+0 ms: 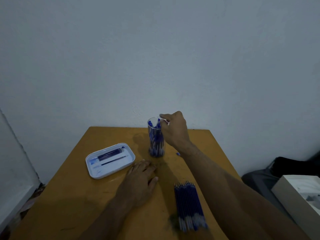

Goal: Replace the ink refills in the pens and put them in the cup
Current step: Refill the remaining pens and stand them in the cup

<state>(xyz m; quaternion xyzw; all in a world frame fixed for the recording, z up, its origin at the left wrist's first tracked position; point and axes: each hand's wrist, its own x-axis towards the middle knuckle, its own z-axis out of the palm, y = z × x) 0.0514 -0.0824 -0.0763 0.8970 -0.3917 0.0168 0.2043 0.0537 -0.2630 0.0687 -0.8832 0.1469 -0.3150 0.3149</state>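
A clear cup (156, 144) holding several blue pens (155, 135) stands at the back middle of the wooden table (72, 196). My right hand (174, 130) is at the cup's rim, seen from the back, with its fingertips over the top of a pen. Whether the fingers pinch that pen is hidden. My left hand (141, 181) rests flat on the table in front of the cup, fingers straight, holding nothing. A pile of blue ink refills (188, 205) lies to the right of my left hand. A white tray (97, 174) on the left holds several dark refills (110, 154).
A small blue piece (178, 154) lies on the table just right of the cup, under my right forearm. A wall rises right behind the table. Off the table's right edge sit a pale box (294, 196) and a dark bag (277, 170).
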